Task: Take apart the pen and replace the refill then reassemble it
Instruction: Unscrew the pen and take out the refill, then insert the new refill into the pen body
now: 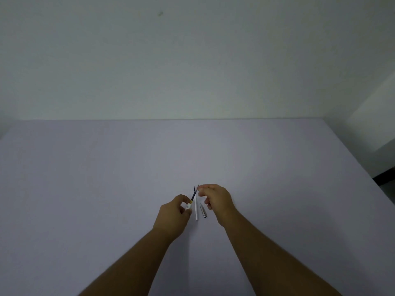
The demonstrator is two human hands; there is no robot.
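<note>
My left hand (174, 214) pinches a small white pen part (188, 207), and a dark refill (193, 195) with a yellow band sticks up and away from it. A thin white refill tube (196, 212) runs from the table up towards my right hand (217, 199). That hand's thumb and forefinger are closed at the tube's thin pointed upper end (198, 186). A silver cone-shaped pen tip (203, 210) lies loose on the table between my two hands, just right of the white tube. The two refills cross close together near their upper ends.
The work surface is a wide pale lilac table (106, 178), its far edge against a plain white wall (192, 60). The right edge of the table drops off to a dark floor (384, 178) at the far right.
</note>
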